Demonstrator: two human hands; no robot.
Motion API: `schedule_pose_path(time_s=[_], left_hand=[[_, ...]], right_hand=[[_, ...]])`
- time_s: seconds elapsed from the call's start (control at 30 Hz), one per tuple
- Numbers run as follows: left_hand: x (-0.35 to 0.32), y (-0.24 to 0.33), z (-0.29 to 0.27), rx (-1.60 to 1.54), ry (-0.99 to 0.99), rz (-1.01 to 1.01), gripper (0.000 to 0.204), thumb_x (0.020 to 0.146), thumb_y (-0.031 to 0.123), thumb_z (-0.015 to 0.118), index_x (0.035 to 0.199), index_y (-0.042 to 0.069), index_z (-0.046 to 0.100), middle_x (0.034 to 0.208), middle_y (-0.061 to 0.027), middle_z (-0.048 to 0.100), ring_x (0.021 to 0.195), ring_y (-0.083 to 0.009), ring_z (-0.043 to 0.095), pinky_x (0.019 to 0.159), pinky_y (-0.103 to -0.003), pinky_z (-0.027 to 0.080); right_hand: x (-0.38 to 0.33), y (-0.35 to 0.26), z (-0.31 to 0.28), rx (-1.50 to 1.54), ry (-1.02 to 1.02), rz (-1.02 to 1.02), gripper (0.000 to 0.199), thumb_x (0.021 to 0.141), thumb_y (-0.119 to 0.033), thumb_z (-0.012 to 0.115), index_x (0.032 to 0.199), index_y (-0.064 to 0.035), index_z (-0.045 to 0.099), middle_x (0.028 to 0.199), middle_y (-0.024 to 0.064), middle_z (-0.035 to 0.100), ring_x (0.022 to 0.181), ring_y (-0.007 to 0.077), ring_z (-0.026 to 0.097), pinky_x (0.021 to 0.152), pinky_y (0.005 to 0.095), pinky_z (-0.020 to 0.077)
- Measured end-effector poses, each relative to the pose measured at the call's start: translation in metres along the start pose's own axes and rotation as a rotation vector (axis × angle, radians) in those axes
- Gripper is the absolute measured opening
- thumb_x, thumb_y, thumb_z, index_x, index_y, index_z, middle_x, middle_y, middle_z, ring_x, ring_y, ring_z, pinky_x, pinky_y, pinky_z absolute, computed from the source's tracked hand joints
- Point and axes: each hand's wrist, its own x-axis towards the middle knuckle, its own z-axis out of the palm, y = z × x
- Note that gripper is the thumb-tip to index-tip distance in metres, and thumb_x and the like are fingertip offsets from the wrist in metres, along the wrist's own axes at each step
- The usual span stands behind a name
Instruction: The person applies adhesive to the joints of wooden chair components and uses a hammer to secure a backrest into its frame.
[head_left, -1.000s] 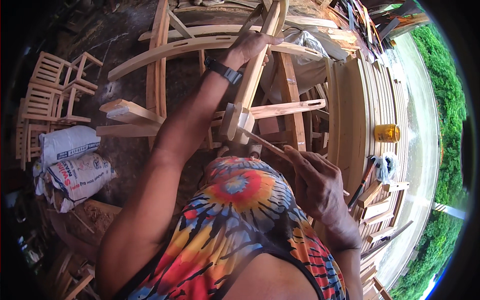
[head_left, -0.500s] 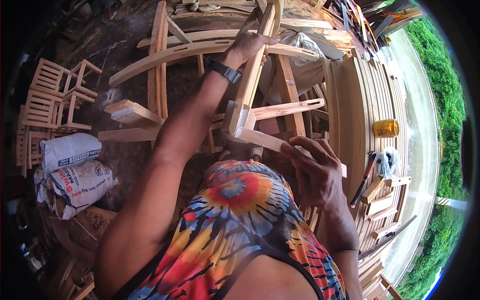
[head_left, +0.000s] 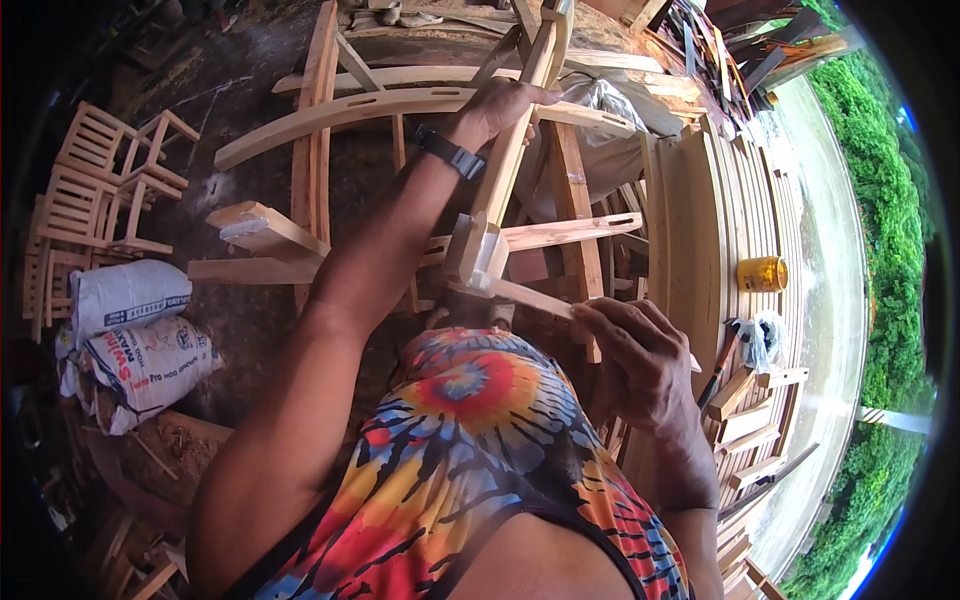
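Observation:
My left hand (head_left: 500, 108), a watch on its wrist, is wrapped round a long pale wooden bar (head_left: 502, 178) of a frame that slants away from me. At its near end the bar meets a wooden block end (head_left: 464, 250) with whitish smears around the joint. My right hand (head_left: 640, 355) grips a thin wooden strip (head_left: 535, 298). The strip's tip lies against the smeared joint, and its other end shows just past my right hand. A curved rail (head_left: 330, 115) with slots passes under my left hand. The fingertips of my right hand are partly hidden.
Stacked slatted chairs (head_left: 95, 190) and printed sacks (head_left: 145, 350) stand at the left. To the right are stacked planks (head_left: 700, 220), an amber jar (head_left: 762, 274), a clear plastic bag (head_left: 764, 340) and a dark-and-orange tool (head_left: 722, 365). Crossing wooden rails surround the frame.
The strip has turned, now showing a narrower face, and its tip stays at the joint. My right hand has dropped slightly toward me. My left hand keeps its hold.

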Motion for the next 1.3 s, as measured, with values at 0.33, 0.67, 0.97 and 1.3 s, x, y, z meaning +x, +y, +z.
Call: schedule_pose_path(time_s=[0.33, 0.67, 0.97, 1.3], left_hand=[[0.005, -0.006, -0.001, -0.007, 0.029, 0.036, 0.055, 0.083, 0.036, 0.082, 0.106, -0.012, 0.072, 0.081, -0.0182, 0.070, 0.049, -0.0218, 0.064, 0.047, -0.035, 0.054], [0.000, 0.000, -0.002, 0.036, 0.037, -0.012, 0.056, 0.085, 0.039, 0.080, 0.109, -0.011, 0.071, 0.083, -0.0163, 0.069, 0.053, -0.0207, 0.065, 0.051, -0.033, 0.055], [0.002, -0.004, -0.006, -0.042, -0.001, 0.021, 0.052, 0.085, 0.038, 0.080, 0.108, -0.008, 0.071, 0.072, -0.0129, 0.066, 0.049, -0.0181, 0.062, 0.048, -0.032, 0.055], [-0.003, 0.002, -0.003, -0.033, 0.000, 0.012, 0.052, 0.086, 0.038, 0.079, 0.107, -0.008, 0.070, 0.066, -0.0113, 0.063, 0.048, -0.0182, 0.062, 0.047, -0.031, 0.054]], right_hand=[[0.010, 0.007, -0.013, 0.047, -0.088, 0.020, 0.039, 0.079, 0.003, 0.068, 0.117, -0.0055, 0.073, 0.110, 0.0122, 0.074, 0.088, 0.0310, 0.071, 0.072, 0.0393, 0.0587], [0.031, 0.056, 0.014, 0.103, 0.033, -0.018, 0.040, 0.083, 0.002, 0.068, 0.121, -0.0094, 0.074, 0.118, 0.0116, 0.072, 0.100, 0.0330, 0.067, 0.086, 0.0424, 0.0553], [0.046, 0.057, 0.009, -0.004, 0.021, -0.079, 0.046, 0.075, 0.005, 0.067, 0.118, -0.0097, 0.076, 0.118, 0.0105, 0.071, 0.102, 0.0331, 0.067, 0.087, 0.0429, 0.0558], [0.051, 0.052, -0.003, -0.082, 0.034, -0.130, 0.042, 0.073, 0.001, 0.067, 0.113, -0.0073, 0.076, 0.115, 0.0104, 0.072, 0.098, 0.0317, 0.067, 0.084, 0.0420, 0.0557]])
